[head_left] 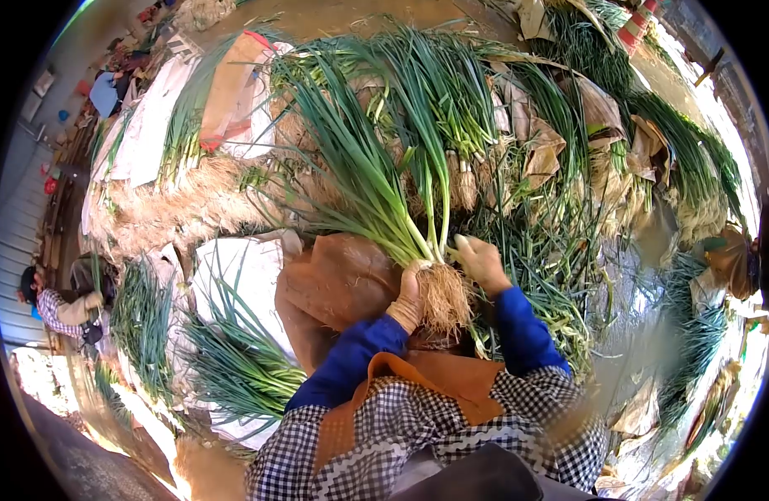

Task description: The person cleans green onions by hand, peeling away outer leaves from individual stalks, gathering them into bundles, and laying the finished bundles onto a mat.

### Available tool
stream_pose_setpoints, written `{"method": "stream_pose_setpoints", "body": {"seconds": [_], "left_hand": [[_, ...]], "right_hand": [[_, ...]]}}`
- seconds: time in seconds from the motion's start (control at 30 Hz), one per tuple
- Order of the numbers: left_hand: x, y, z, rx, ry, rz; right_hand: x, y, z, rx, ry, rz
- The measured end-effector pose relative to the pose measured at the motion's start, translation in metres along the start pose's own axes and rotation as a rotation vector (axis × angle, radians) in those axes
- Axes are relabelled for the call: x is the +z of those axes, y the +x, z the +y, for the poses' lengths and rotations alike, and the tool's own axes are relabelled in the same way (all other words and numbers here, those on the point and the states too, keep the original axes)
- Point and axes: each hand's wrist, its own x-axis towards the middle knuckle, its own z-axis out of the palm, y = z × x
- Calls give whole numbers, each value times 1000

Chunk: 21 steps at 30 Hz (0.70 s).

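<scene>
A bunch of green onions (pixel 401 221) with long green leaves and a thick tangle of pale roots is held up in front of my body. My left hand (pixel 408 299) is wrapped round the left side of its base, beside the roots. On the right of the base, my right hand (pixel 479 260) has its fingers pressed together against the white stems; whether it grips a single stem is too small to tell. The roots (pixel 447 299) hang between both hands. Brown cloth (pixel 342 280) covers my leg just left of the bunch.
Rooted onion bunches (pixel 180 204) lie in a long row ahead. More onions (pixel 251 367) rest on a white sheet (pixel 234 275) at my left. Loose leaves (pixel 539 259) cover the ground at right. Another person (pixel 59 309) sits at far left; a striped cone (pixel 636 27) stands at upper right.
</scene>
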Motion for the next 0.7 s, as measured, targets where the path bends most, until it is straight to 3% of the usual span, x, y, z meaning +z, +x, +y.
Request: {"method": "stream_pose_setpoints", "body": {"seconds": [0.03, 0.1, 0.13, 0.17, 0.2, 0.27, 0.33, 0.4, 0.43, 0.47, 0.53, 0.6, 0.63, 0.67, 0.7], "left_hand": [[7, -6, 2, -61, -78, -9], [5, -13, 8, -180, -155, -144], [6, -12, 9, -152, -291, -147], [3, -10, 8, -163, -264, -146], [-1, -9, 7, -174, -235, -148], [7, -22, 10, -200, -237, -202], [11, -13, 14, -150, -230, -292], [41, -34, 20, -39, -132, -304], [39, -32, 24, -33, -120, -309], [31, -29, 27, -69, -110, -315], [16, -28, 26, -105, -100, -315], [16, -30, 28, -128, -113, -247], [23, -29, 28, -65, -98, -230], [59, -54, 36, -93, -134, -352], [70, -58, 33, 22, -252, -337]], "right_hand": [[-19, -23, 1, 31, 96, -23], [-62, -35, 56, -332, 68, 24], [-79, -48, 50, -305, 313, 79], [-106, -53, 58, 27, 354, 44], [-121, -39, 74, 179, -39, 8], [-120, -18, 115, -81, -1321, 195], [-83, 3, 72, -177, -570, 195], [-47, 15, 13, -136, 4, -158], [-33, 26, 3, -159, 36, -299], [-25, 23, -22, -331, -107, -325], [-6, 28, -29, -511, -655, -289], [-4, 11, -54, -272, -753, -500], [-14, -3, -41, -393, -300, -465], [-25, -10, -39, -340, -30, -531], [-50, -1, -32, -287, 50, -530]]}}
